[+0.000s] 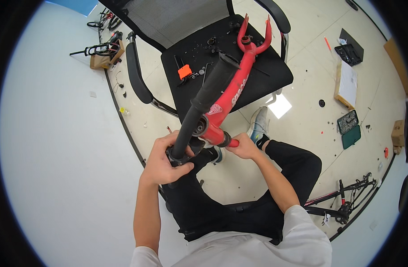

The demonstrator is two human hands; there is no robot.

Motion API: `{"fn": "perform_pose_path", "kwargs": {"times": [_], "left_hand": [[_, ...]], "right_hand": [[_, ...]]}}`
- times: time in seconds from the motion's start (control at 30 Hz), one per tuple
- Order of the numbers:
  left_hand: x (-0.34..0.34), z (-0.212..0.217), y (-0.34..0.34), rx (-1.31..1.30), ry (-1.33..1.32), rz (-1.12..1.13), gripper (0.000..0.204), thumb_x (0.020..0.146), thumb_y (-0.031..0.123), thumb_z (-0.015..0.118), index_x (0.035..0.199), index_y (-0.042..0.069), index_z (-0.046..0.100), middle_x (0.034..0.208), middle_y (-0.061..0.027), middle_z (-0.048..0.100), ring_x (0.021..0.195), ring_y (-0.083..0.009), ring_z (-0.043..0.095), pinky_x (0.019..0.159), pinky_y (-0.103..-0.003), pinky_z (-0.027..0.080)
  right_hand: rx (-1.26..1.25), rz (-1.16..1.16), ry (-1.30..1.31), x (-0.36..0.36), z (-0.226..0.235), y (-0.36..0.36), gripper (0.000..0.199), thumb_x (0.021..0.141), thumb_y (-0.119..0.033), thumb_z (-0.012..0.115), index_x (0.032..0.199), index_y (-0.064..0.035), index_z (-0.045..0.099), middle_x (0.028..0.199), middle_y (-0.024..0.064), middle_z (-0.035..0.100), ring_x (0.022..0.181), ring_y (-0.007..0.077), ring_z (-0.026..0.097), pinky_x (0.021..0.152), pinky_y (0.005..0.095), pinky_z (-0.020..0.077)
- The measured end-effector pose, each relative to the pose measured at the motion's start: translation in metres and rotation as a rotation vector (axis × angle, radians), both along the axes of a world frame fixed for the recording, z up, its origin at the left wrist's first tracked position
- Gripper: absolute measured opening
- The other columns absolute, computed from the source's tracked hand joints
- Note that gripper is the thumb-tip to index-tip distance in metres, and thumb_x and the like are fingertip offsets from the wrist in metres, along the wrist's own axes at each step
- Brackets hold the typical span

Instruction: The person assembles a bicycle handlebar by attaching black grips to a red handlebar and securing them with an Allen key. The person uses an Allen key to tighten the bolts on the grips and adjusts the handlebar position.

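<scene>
Hands meet at frame centre: your left hand (165, 161) wraps the black tube's (203, 99) lower end, your right hand (243, 147) grips the red frame (233, 91), which slants up onto the chair (257, 82).

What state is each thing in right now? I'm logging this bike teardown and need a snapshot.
Red bicycle frame: bare, far end resting on the chair seat.
Black tube: slanted along the frame, lower end gripped.
Left hand: closed around the black tube's base.
Right hand: gripping the frame's near end.
Black mesh office chair: seat strewn with small parts.
Green parts case: open on the floor.
</scene>
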State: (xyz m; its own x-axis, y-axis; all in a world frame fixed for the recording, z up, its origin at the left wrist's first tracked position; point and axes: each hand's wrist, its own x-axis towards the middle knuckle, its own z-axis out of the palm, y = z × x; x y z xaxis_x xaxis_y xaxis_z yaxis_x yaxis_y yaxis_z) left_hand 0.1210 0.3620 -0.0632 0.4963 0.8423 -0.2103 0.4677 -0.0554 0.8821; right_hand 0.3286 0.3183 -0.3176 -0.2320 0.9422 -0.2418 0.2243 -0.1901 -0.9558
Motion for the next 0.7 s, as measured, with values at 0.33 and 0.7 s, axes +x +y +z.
{"fn": "perform_pose_path", "kwargs": {"times": [0.33,0.7], "left_hand": [[-0.008,-0.018,-0.001,0.043,-0.040,-0.057,0.026,0.058,0.001,0.074,0.082,0.000,0.064,0.093,-0.0112,0.064,0.083,-0.0240,0.061,0.080,-0.033,0.046],[-0.007,-0.009,-0.018,0.050,-0.026,0.071,0.027,0.062,0.003,0.077,0.083,0.001,0.061,0.119,-0.0201,0.067,0.104,-0.0243,0.064,0.090,-0.034,0.047]], "right_hand": [[0.088,-0.116,0.014,-0.009,0.010,-0.010,0.019,0.076,-0.016,0.073,0.081,0.0024,0.070,0.067,0.0243,0.061,0.058,0.0370,0.059,0.062,0.0396,0.0493],[0.152,-0.169,-0.032,-0.004,0.011,-0.014,0.023,0.077,-0.020,0.073,0.083,0.0015,0.071,0.071,0.0252,0.062,0.066,0.0435,0.062,0.063,0.0422,0.0506]]}}
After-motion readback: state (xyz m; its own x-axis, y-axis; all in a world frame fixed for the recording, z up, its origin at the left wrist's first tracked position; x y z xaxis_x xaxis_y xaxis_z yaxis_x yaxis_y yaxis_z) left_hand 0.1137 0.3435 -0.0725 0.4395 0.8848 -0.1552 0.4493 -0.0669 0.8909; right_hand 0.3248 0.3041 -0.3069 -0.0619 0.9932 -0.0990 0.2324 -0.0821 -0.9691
